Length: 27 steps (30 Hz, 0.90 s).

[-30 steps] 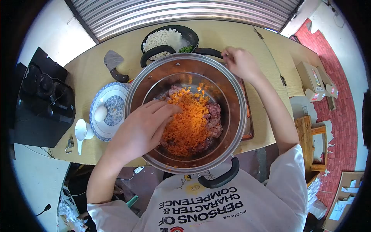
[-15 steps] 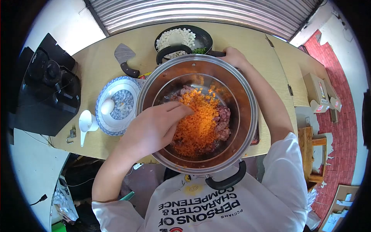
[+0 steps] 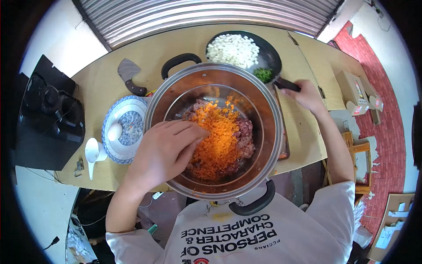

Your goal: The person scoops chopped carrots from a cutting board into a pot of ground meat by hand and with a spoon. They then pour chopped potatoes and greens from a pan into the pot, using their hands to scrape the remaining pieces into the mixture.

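A large steel pot with black handles stands before me, holding raw ground meat under a heap of finely chopped carrot. My left hand reaches over the pot's left side, closed, its fingertips at the carrot; whatever they pinch is hidden. Beyond the rim on the right, my right hand grips the handle of a black frying pan. White diced pieces and a small pile of chopped greens lie in that pan.
Left of the pot, a blue-rimmed plate carries an egg. A cleaver lies behind it, and a white measuring cup sits nearby. A black appliance occupies the table's left end; boxes are at the right.
My right hand has pulled the frying pan to the right, out from behind the pot's far handle. My left hand stays over the carrot, its fingers still closed.
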Motion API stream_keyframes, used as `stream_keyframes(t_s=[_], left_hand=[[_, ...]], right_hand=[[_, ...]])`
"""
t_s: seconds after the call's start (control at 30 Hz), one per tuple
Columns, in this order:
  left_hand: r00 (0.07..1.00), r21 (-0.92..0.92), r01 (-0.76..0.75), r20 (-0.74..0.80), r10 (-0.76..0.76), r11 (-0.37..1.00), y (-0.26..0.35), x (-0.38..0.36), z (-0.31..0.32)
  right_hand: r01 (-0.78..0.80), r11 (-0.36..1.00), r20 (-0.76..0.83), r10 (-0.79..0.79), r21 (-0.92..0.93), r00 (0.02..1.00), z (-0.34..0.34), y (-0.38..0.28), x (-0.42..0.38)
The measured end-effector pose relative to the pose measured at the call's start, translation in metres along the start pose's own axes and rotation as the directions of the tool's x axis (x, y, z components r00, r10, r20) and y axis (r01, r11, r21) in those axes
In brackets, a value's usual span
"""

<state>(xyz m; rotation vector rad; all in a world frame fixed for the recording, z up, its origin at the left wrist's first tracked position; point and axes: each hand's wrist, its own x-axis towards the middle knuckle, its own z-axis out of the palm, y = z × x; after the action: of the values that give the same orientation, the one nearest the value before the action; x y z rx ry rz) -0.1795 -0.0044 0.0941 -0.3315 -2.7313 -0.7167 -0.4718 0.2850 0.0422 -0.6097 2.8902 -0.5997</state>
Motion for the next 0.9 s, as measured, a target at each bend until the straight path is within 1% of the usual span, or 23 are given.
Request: stream_keyframes(t_s=[0.07, 0.13, 0.17, 0.23, 0.27, 0.3, 0.33, 0.37, 0.4, 0.47, 0.5, 0.53, 0.57, 0.6, 0.63, 0.67, 0.7, 0.73, 0.77, 0.8, 0.83, 0.87, 0.9], left_hand=[[1.0, 0.002, 0.003, -0.017, -0.003, 1.0, 0.0, 0.001, 0.0], [1.0, -0.015, 0.011, -0.013, -0.011, 1.0, 0.001, 0.001, -0.001], [0.999, -0.027, 0.028, -0.015, -0.029, 0.999, 0.001, 0.001, -0.001], [0.999, -0.045, 0.039, -0.03, -0.04, 0.998, -0.003, -0.001, -0.002], [0.997, -0.058, 0.051, -0.049, -0.054, 0.997, -0.004, -0.002, -0.002], [0.997, -0.059, 0.053, -0.049, -0.056, 0.997, -0.003, -0.001, -0.001], [0.987, -0.118, 0.092, -0.12, -0.106, 0.989, -0.002, 0.0, -0.001], [0.969, -0.179, 0.124, -0.188, -0.158, 0.976, -0.001, 0.001, -0.001], [0.969, -0.179, 0.122, -0.19, -0.156, 0.976, -0.002, 0.001, -0.003], [0.918, -0.335, 0.164, -0.293, -0.268, 0.928, -0.007, 0.0, -0.011], [0.916, -0.332, 0.162, -0.3, -0.266, 0.929, -0.008, 0.001, -0.015], [0.884, -0.449, 0.191, -0.308, -0.352, 0.873, -0.008, 0.003, -0.02], [0.848, -0.56, 0.21, -0.304, -0.434, 0.801, -0.009, 0.004, -0.023], [0.847, -0.537, 0.27, -0.263, -0.462, 0.799, -0.01, 0.006, -0.025], [0.847, -0.536, 0.267, -0.266, -0.46, 0.801, -0.01, 0.006, -0.025], [0.862, -0.797, 0.225, -0.104, -0.495, 0.56, -0.01, 0.006, -0.024], [0.882, -0.951, 0.191, 0.057, -0.469, 0.242, -0.012, 0.005, -0.022], [0.882, -0.951, 0.187, 0.052, -0.469, 0.247, -0.015, 0.003, -0.021], [0.927, -0.988, 0.146, 0.119, -0.357, 0.05, -0.02, -0.001, -0.02], [0.961, -0.981, 0.123, 0.156, -0.23, -0.153, -0.025, -0.006, -0.021], [0.961, -0.982, 0.115, 0.149, -0.235, -0.151, -0.032, -0.015, -0.024], [0.95, -0.974, 0.078, 0.138, -0.281, -0.214, -0.038, -0.029, -0.029], [0.936, -0.961, 0.04, 0.132, -0.326, -0.275, -0.039, -0.041, -0.032]], right_hand=[[-0.001, 0.999, -0.042, 0.003, 0.038, 0.999, -0.005, 0.02, -0.031], [-0.066, 0.997, -0.061, 0.069, 0.051, 0.996, -0.018, 0.029, -0.062], [-0.07, 0.996, -0.062, 0.073, 0.05, 0.995, -0.022, 0.036, -0.075], [-0.083, 0.987, -0.097, 0.097, 0.135, 0.991, -0.029, 0.049, -0.099], [-0.083, 0.988, -0.095, 0.096, 0.133, 0.991, -0.035, 0.055, -0.108], [-0.038, 0.982, -0.157, 0.067, 0.186, 0.985, -0.043, 0.06, -0.117], [0.009, 0.972, -0.22, 0.044, 0.236, 0.974, -0.052, 0.059, -0.125], [-0.009, 0.971, -0.224, 0.064, 0.238, 0.972, -0.069, 0.05, -0.134], [-0.047, 0.966, -0.19, 0.098, 0.255, 0.977, -0.084, 0.047, -0.14], [-0.029, 0.963, -0.177, 0.079, 0.268, 0.981, -0.113, 0.034, -0.153], [-0.019, 0.966, -0.188, 0.07, 0.258, 0.98, -0.124, 0.029, -0.157], [-0.014, 0.966, -0.19, 0.065, 0.259, 0.98, -0.132, 0.024, -0.158], [0.023, 0.953, -0.202, 0.04, 0.302, 0.979, -0.137, 0.018, -0.16], [0.059, 0.938, -0.214, 0.017, 0.343, 0.977, -0.142, 0.012, -0.162], [0.061, 0.938, -0.217, 0.016, 0.342, 0.976, -0.146, 0.002, -0.163], [0.053, 0.947, -0.147, -0.006, 0.317, 0.989, -0.148, -0.012, -0.161], [0.049, 0.955, -0.076, -0.028, 0.292, 0.997, -0.146, -0.024, -0.158], [0.063, 0.948, -0.042, -0.053, 0.313, 0.998, -0.14, -0.031, -0.153], [0.066, 0.947, -0.042, -0.056, 0.314, 0.998, -0.131, -0.039, -0.148], [0.133, 0.931, -0.005, -0.139, 0.34, 0.99, -0.123, -0.047, -0.142], [0.2, 0.909, 0.031, -0.227, 0.366, 0.973, -0.117, -0.056, -0.136], [0.208, 0.907, 0.034, -0.236, 0.366, 0.971, -0.113, -0.068, -0.132], [0.211, 0.908, 0.115, -0.268, 0.362, 0.956, -0.108, -0.078, -0.127]])
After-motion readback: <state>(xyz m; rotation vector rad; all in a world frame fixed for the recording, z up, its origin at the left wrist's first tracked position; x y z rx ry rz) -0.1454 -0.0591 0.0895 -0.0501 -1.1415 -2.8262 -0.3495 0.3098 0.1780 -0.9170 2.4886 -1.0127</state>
